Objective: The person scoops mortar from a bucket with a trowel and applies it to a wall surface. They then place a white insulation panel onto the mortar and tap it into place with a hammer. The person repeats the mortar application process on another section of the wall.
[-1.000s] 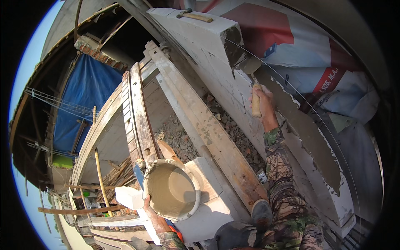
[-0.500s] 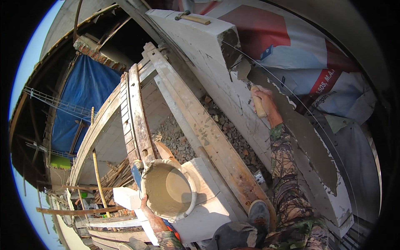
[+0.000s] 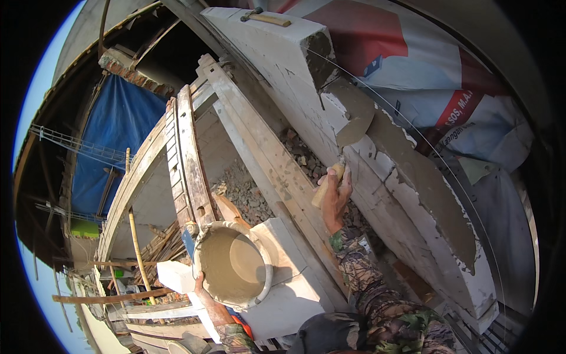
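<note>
My right hand is closed around the wooden handle of a trowel. The trowel's grey blade lies against the top edge of a white block wall, beside the end of a raised block. Wet grey mortar spreads along the wall top. At the lower left, my left hand grips the rim of a round bucket, its thumb over the edge and the other fingers hidden. Grey mortar lies inside the bucket, which rests on pale blocks.
A hammer lies on the raised block. A taut string runs above the mortar. Wooden beams cross between me and the wall, with rubble below. A printed tarp hangs behind the wall.
My right hand has swung left and down, off the wall top to beside its side face, turning the trowel blade onto the edge. My left hand stays on the bucket.
</note>
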Motion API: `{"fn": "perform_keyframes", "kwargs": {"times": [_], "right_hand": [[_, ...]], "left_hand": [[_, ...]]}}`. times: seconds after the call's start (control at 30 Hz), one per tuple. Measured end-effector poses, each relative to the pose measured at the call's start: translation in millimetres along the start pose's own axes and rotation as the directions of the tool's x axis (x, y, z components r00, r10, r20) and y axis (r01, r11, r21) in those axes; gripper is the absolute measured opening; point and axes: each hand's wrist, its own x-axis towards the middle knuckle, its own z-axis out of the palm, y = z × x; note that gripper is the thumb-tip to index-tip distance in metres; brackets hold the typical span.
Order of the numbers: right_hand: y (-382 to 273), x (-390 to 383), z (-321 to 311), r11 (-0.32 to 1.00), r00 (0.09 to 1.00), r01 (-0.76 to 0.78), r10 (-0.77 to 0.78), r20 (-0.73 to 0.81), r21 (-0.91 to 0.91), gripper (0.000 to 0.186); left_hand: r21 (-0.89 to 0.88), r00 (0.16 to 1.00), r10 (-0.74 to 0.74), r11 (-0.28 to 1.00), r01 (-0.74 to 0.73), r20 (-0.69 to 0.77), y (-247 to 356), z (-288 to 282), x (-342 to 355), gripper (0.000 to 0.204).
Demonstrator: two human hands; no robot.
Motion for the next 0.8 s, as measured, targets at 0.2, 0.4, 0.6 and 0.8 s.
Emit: {"fn": "perform_keyframes", "kwargs": {"times": [0.2, 0.4, 0.6, 0.8], "right_hand": [[14, 66, 26, 0.998, 1.0, -0.007, 0.006, 0.006, 0.058, 0.052], [3, 131, 95, 0.95, 0.993, 0.06, -0.089, -0.081, -0.307, 0.059], [-16, 138, 117, 0.919, 0.984, 0.143, -0.171, -0.044, -0.368, 0.061], [21, 67, 12, 0.783, 0.92, 0.358, -0.201, 0.337, -0.509, 0.056]], "left_hand": [[-0.007, 0.999, 0.034, 0.999, -0.034, -0.028, 3, 10, -4, 0.067], [-0.015, 0.998, 0.054, 0.998, -0.054, 0.029, 5, 20, -14, 0.067], [-0.042, 0.999, 0.021, 0.999, -0.019, 0.029, 4, 10, -4, 0.067], [-0.035, 1.0, -0.01, 0.999, 0.01, 0.009, 4, 9, -3, 0.065]]}}
